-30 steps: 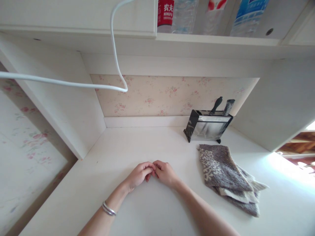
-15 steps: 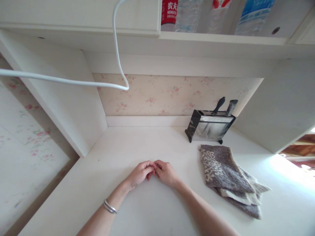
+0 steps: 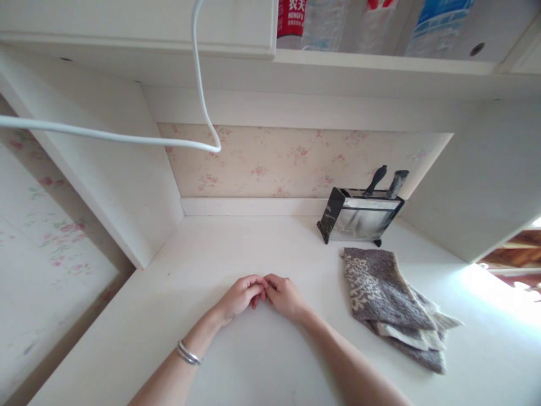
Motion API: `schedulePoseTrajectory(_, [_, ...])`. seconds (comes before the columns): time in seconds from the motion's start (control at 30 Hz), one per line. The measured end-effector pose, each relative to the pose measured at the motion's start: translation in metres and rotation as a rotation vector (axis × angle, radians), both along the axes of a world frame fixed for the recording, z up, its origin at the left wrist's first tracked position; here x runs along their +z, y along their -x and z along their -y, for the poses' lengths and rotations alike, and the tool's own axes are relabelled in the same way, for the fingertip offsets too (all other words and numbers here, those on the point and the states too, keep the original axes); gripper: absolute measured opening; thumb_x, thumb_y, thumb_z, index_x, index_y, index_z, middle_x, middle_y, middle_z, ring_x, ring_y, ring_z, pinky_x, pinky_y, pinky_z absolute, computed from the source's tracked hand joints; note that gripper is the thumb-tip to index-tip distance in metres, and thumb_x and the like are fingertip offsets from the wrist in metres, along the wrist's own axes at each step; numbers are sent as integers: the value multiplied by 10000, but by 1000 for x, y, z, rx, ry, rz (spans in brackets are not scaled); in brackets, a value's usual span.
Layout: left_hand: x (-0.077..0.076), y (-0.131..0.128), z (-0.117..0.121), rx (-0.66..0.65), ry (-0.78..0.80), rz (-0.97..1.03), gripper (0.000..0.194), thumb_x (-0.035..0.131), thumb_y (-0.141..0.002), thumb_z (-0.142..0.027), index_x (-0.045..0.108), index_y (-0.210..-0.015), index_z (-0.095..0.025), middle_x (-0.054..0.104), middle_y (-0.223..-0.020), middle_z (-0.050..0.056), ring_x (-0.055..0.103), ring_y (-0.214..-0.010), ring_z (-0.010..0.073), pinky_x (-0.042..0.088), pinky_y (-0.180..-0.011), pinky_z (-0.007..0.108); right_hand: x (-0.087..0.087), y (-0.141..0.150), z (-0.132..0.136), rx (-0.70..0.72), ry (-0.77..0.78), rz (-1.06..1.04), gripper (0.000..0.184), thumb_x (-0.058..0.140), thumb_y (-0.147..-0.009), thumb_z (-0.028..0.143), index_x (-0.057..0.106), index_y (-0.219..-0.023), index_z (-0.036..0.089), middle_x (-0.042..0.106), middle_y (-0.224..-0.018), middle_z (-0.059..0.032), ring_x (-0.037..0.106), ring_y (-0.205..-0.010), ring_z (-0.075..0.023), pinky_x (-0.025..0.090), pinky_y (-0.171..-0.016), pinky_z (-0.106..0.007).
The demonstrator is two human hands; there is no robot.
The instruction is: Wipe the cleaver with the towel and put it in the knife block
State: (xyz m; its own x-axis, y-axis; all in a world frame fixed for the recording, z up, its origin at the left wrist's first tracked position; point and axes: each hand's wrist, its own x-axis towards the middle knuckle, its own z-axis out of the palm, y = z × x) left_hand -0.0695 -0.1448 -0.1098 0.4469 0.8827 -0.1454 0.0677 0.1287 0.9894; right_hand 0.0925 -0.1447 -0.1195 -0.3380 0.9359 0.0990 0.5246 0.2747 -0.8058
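My left hand (image 3: 239, 296) and my right hand (image 3: 286, 297) rest together on the white desk top (image 3: 236, 248), fingertips touching at the middle. The fingers of both are curled in; nothing shows inside them. A silver bangle (image 3: 187, 353) circles my left wrist. A folded grey patterned cloth (image 3: 389, 299) lies on the desk to the right of my right hand, apart from it. Behind the cloth stands a metal knife rack (image 3: 360, 219) with two dark handles sticking up.
A white cable (image 3: 127, 138) hangs across the upper left. Plastic water bottles (image 3: 321, 25) stand on the shelf above. White cabinet sides wall the desk on the left and right. A floral panel forms the back wall.
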Motion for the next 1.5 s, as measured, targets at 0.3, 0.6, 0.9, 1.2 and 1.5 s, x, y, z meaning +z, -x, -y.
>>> schedulePoseTrajectory(0.3, [-1, 0, -1, -3, -7, 2, 163, 508, -772, -280, 591, -822, -149, 565, -682, 0, 464, -549, 97, 360, -526, 229, -1, 0, -1, 5, -12, 12, 204, 417, -826, 163, 602, -751, 205, 632, -686, 19, 542, -622, -106, 362, -612, -200])
schedulePoseTrajectory(0.6, [0, 1, 0, 0, -5, -6, 149, 499, -776, -262, 593, -822, -156, 572, -681, -2, 466, -551, 98, 354, -534, 233, 0, 0, 0, 7, -13, 19, 198, 417, -827, 170, 589, -740, 212, 629, -681, 25, 534, -615, -103, 350, -599, -193])
schedulePoseTrajectory(0.9, [-2, 1, 0, -13, -19, -6, 153, 487, -781, -250, 593, -832, -150, 570, -682, -1, 465, -546, 97, 359, -528, 237, -1, 1, 0, 6, -20, 10, 194, 416, -824, 158, 576, -728, 208, 619, -668, 25, 534, -612, -101, 353, -603, -191])
schedulePoseTrajectory(1.2, [-4, 2, -2, -23, -25, -30, 155, 472, -784, -229, 582, -850, -141, 562, -687, -6, 461, -547, 89, 359, -523, 227, -3, 1, 0, 6, -26, 18, 195, 408, -838, 165, 571, -737, 200, 625, -679, 26, 529, -607, -91, 347, -599, -180])
schedulePoseTrajectory(1.5, [-6, 2, -2, -28, -30, -30, 156, 464, -788, -223, 581, -850, -140, 565, -690, -5, 460, -550, 89, 360, -531, 229, -4, 2, -1, 5, -24, 27, 193, 411, -834, 173, 568, -727, 208, 624, -667, 31, 530, -601, -92, 345, -599, -180])
